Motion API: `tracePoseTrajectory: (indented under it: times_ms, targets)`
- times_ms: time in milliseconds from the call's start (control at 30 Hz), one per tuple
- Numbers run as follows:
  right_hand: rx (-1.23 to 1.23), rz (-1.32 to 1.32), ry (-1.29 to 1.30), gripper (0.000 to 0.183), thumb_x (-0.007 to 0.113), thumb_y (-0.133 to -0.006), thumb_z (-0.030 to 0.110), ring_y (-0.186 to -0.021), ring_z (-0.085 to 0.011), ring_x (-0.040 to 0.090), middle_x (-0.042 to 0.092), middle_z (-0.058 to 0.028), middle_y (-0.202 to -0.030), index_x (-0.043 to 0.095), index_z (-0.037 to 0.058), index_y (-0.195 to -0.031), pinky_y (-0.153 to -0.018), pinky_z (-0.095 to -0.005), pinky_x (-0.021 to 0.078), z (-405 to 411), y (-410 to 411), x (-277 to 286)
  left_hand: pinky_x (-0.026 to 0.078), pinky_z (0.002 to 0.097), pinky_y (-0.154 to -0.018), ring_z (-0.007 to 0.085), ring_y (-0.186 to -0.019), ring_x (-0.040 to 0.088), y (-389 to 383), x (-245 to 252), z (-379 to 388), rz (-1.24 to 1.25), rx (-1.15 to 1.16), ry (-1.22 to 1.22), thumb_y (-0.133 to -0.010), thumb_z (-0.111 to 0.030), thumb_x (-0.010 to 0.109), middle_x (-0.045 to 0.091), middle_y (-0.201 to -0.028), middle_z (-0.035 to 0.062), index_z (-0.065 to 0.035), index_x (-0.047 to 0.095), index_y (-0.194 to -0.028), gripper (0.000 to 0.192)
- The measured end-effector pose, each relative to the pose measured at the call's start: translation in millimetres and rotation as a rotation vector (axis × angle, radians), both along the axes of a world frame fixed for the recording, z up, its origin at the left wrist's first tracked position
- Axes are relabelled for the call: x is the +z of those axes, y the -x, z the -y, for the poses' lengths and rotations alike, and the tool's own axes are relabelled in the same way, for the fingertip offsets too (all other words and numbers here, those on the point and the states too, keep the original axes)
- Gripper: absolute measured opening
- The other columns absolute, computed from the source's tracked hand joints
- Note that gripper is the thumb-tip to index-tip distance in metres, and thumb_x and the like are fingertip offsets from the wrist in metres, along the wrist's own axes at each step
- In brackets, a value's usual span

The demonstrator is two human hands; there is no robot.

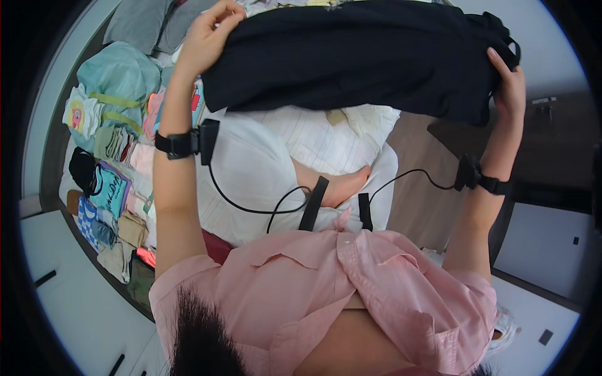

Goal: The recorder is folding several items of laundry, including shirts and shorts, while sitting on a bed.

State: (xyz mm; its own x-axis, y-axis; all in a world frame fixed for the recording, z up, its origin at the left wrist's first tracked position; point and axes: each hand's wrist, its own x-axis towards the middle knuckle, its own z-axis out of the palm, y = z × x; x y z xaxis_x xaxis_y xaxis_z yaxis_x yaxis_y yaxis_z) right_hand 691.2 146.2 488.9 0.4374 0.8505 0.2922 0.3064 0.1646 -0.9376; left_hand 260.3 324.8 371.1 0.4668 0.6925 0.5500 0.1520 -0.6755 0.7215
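Observation:
A long black garment is stretched sideways between my hands above the bed, at the top of the view. My left hand pinches its left edge near the upper corner, thumb against fingertips. At the other end my right hand grips the cloth, its thumb lying on top. Narrow black straps or loops stick out beside that hand. Below the garment are my bent leg in white trousers and my bare foot. The garment hides part of the bed behind it.
Several folded clothes lie in rows along the bed's left side. A pale green fabric bag and grey pillows are farther up. Black cables run from my wrist devices. Wooden floor and white cabinets are at right.

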Motion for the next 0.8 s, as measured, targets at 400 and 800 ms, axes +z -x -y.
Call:
tracePoseTrajectory:
  times_ms: [400, 800]
  targets:
    - [-0.225, 0.042, 0.474, 0.051, 0.074, -0.070, 0.026, -0.082, -0.0147, 0.058, 0.063, -0.0092, -0.093, 0.055, -0.0004, -0.110, -0.071, -0.0257, 0.0455, -73.3, -103.1, -340.9, 0.048, 0.0350, -0.066, 0.0277, -0.072, 0.061, 26.8, -237.1, -116.0, -0.427, 0.545, 0.171, -0.075, -0.032, 0.062, 0.063, -0.081, 0.0133, -0.0027, 0.059, -0.086, 0.032]
    - [-0.319, -0.429, 0.834, 0.031, 0.073, -0.071, 0.030, -0.047, -0.0090, 0.049, 0.052, -0.0012, -0.062, 0.054, 0.0054, -0.074, -0.036, -0.0215, 0.0321, -79.0, -144.0, -355.9, 0.042, 0.0253, -0.043, 0.0138, -0.052, 0.051, -81.0, -273.6, -42.8, -0.421, 0.582, 0.994, -0.071, -0.025, 0.072, 0.054, -0.066, 0.0078, -0.0004, 0.053, -0.085, 0.034]
